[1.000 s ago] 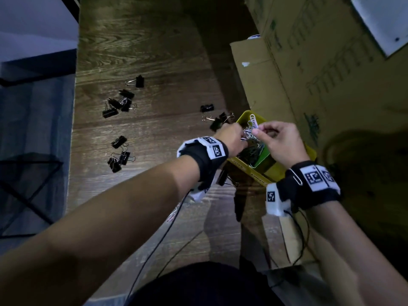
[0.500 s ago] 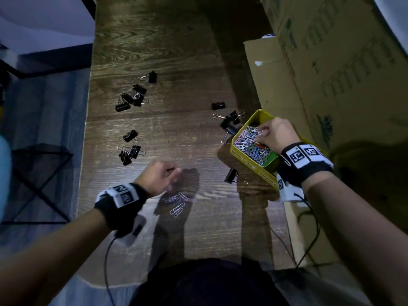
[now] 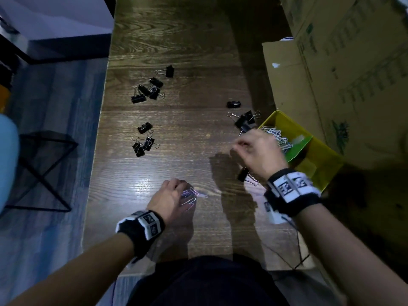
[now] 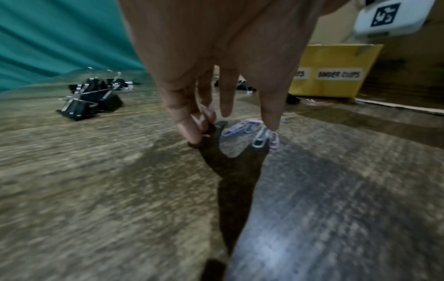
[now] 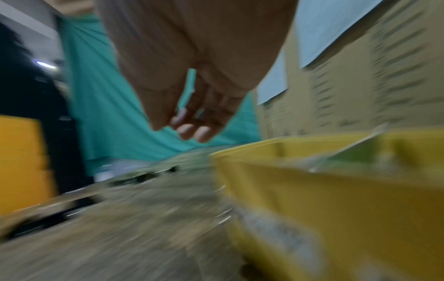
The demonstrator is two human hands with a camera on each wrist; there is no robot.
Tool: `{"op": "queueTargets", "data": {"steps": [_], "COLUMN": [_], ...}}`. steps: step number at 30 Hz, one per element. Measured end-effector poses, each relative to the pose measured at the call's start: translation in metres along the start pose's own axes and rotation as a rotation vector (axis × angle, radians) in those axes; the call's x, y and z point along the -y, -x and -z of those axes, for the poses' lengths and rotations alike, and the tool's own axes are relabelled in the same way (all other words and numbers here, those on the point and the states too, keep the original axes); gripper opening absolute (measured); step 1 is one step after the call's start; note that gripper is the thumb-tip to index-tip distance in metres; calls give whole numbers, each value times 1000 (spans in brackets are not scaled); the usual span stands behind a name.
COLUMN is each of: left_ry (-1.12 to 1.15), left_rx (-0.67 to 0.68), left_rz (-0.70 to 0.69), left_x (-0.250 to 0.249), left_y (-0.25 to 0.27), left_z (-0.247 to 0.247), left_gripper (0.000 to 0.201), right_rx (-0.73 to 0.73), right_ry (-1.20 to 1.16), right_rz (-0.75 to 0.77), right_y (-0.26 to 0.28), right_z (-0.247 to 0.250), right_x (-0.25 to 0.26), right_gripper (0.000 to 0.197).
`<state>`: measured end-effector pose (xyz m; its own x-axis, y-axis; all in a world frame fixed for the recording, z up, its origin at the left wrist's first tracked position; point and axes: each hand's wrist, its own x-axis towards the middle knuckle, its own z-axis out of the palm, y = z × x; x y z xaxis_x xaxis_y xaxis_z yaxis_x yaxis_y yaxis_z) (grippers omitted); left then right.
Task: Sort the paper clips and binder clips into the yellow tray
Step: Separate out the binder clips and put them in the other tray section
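Low in the middle of the head view, the left hand (image 3: 170, 198) reaches straight, relaxed fingers (image 4: 270, 114) down onto the loose paper clips (image 3: 191, 195) on the table (image 3: 176, 36), fingertips touching them with none yet pinched. The right hand (image 3: 257, 151), loosely curled and apparently empty, hovers beside the yellow tray (image 3: 320, 160) at right centre. Gathering the last paper clips seems underway; next they need pinching and carrying to the tray, then the scattered binder clips (image 3: 148, 91).

Left hand (image 3: 170, 198) low, fingers down – right hand (image 3: 257, 151) raised, loosely curled.
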<state>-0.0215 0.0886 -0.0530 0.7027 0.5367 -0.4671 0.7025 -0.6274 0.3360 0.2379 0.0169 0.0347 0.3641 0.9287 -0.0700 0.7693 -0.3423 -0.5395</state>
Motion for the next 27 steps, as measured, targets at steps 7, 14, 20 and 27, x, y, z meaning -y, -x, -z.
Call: {"op": "queueTargets", "data": {"steps": [7,14,20,27], "left_ry": [-264,-392,-542,-296], "left_rx": [-80,68,256,172], "left_rz": [-130,-279,-291,-263], "left_x": [-23,-18,-33,-32], "left_y": [13,12,15,5], "left_z": [-1,0,16,18], "left_gripper": [36,41,32,26], "right_rx": [495,482,617,557], "right_ry": [116,107,343,189], "right_rz": [11,-63,17,-125], "right_y": [49,71,68,62], "right_z": [-124,-151,-141,-142], "right_x": [45,44,61,57], "right_gripper": [39,34,41,38]}}
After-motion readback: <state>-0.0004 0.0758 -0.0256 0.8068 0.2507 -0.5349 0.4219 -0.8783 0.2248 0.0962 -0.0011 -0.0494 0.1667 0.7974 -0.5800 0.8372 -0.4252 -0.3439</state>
